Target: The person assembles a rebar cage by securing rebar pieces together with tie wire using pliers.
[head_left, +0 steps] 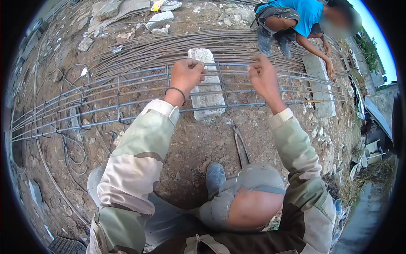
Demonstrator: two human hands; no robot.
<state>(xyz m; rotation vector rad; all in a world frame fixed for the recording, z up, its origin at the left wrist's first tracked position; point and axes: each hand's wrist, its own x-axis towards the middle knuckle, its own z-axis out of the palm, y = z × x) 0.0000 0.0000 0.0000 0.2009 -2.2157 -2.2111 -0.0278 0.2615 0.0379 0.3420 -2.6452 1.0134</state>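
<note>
A long cage of steel reinforcing bars (127,99) lies across the dirt in front of me, resting on a pale concrete block (207,99). My left hand (186,75) is closed in a fist over the cage's upper bars, a dark band on the wrist. My right hand (263,76) hovers at the upper bars a little to the right, fingers curled as if pinching something small that I cannot make out. Both sleeves are camouflage patterned. My bent knee and shoe (215,175) show below.
A bundle of loose long bars (169,46) lies behind the cage. Another person in a blue shirt (302,15) crouches at the far right, a hand on a second concrete block (319,84). Pincers (241,146) lie on the dirt near my foot. Rubble and wire loops lie at the left.
</note>
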